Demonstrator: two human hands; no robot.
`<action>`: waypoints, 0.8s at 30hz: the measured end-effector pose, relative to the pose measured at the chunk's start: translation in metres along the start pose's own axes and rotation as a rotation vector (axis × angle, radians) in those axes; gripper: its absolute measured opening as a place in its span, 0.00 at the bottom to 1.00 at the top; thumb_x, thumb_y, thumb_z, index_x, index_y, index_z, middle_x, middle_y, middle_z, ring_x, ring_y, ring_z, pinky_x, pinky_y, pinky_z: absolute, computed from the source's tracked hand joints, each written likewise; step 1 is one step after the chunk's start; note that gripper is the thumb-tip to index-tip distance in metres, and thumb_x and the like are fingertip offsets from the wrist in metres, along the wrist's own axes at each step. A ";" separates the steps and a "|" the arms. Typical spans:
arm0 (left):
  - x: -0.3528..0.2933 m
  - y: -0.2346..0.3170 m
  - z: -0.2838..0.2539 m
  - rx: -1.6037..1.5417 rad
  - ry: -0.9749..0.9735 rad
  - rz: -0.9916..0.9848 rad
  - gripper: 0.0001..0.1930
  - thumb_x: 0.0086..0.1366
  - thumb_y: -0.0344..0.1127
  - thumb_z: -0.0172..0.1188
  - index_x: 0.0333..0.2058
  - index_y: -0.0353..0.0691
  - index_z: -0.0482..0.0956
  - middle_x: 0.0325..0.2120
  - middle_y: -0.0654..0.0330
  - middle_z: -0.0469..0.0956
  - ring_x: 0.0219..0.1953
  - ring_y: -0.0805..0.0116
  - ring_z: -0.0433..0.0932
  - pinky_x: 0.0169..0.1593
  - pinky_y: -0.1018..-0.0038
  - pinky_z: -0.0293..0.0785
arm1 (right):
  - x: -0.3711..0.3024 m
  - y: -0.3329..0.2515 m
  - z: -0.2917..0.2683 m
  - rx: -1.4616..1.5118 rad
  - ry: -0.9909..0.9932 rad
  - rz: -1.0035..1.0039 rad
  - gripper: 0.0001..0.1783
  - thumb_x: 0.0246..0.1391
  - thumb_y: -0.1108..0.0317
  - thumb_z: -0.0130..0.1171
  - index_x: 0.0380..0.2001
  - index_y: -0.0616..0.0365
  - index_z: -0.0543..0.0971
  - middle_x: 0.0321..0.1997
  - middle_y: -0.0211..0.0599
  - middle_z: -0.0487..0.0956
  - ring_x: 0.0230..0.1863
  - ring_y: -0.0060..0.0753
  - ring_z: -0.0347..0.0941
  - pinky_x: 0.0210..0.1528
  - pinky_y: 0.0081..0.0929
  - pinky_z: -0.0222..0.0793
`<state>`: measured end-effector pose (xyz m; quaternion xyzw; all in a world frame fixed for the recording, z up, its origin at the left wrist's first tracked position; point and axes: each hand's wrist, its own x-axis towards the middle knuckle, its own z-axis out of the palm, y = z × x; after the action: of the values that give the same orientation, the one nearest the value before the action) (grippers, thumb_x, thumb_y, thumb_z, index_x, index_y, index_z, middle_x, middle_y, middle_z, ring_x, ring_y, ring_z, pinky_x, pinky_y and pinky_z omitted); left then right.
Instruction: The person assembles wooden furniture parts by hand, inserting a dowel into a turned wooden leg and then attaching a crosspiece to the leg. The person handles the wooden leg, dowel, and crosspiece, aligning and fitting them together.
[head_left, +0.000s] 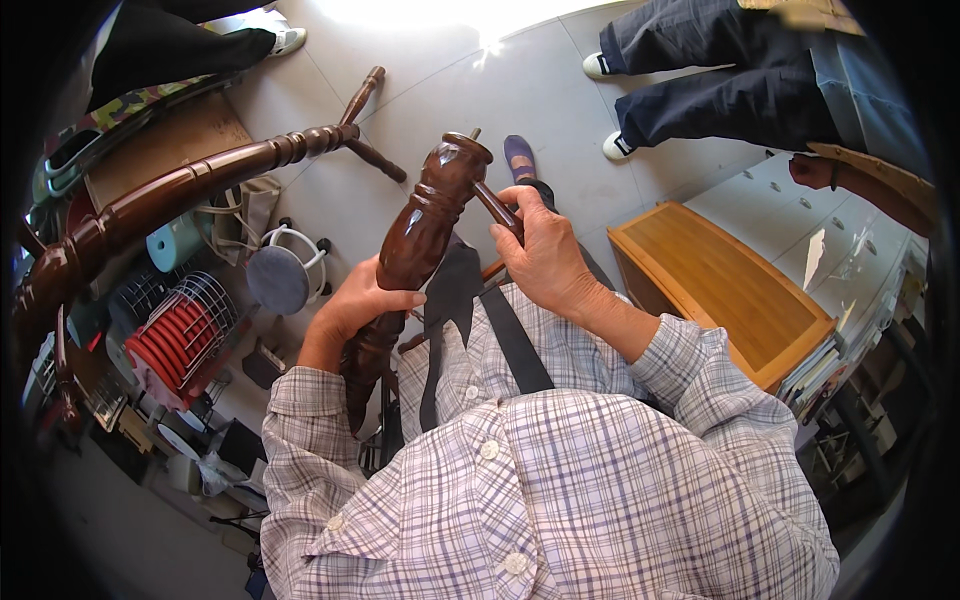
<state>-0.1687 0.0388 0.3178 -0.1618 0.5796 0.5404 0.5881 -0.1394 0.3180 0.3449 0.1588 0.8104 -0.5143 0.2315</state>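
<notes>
A thick, glossy dark-brown turned wooden post (425, 225) rises at a tilt in front of my chest. Its lower part disappears beside my left sleeve. Around the post's middle, my left hand (362, 300) is closed, thumb across the front. My right hand (545, 250) grips a short, slim wooden peg (496, 208) between thumb and fingers. That peg meets the post's side just below its flat, ringed top. From the top end a small metal pin (476, 132) sticks up. Whether the peg is firmly seated cannot be made out.
At left extends another long turned wooden post (215, 172) with short pegs at its far end. Near it are a grey round stool (278, 280) and red discs in a wire rack (178, 345). A wood-topped cabinet (715, 275) stands right. People stand at upper left and upper right.
</notes>
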 end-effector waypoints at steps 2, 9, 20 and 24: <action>0.001 -0.002 -0.003 0.030 0.024 0.002 0.31 0.52 0.31 0.76 0.54 0.31 0.75 0.38 0.59 0.81 0.35 0.70 0.80 0.41 0.71 0.78 | 0.002 0.009 0.008 -0.034 0.054 -0.096 0.18 0.63 0.72 0.61 0.53 0.62 0.71 0.31 0.44 0.79 0.31 0.37 0.78 0.39 0.36 0.76; -0.006 -0.014 0.000 0.026 0.064 0.132 0.38 0.49 0.35 0.77 0.59 0.29 0.74 0.47 0.54 0.82 0.45 0.65 0.81 0.52 0.70 0.76 | 0.002 0.010 0.015 -0.182 0.056 -0.211 0.20 0.60 0.72 0.62 0.54 0.61 0.71 0.47 0.58 0.79 0.41 0.64 0.80 0.48 0.50 0.76; 0.004 -0.060 -0.050 0.431 0.385 0.166 0.44 0.40 0.53 0.78 0.54 0.31 0.77 0.44 0.46 0.84 0.44 0.53 0.84 0.52 0.64 0.79 | 0.040 -0.007 0.035 0.185 -0.183 0.051 0.17 0.67 0.66 0.62 0.56 0.60 0.76 0.32 0.29 0.81 0.19 0.05 0.68 0.17 0.07 0.60; -0.001 -0.066 -0.070 0.388 0.371 0.178 0.44 0.40 0.52 0.78 0.53 0.31 0.77 0.42 0.47 0.84 0.43 0.53 0.84 0.52 0.63 0.79 | 0.044 -0.011 0.055 0.140 -0.185 0.017 0.17 0.67 0.65 0.62 0.55 0.59 0.77 0.32 0.30 0.82 0.19 0.07 0.69 0.17 0.09 0.62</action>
<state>-0.1497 -0.0423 0.2705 -0.0911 0.7819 0.4301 0.4421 -0.1704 0.2639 0.3098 0.1332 0.7464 -0.5800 0.2980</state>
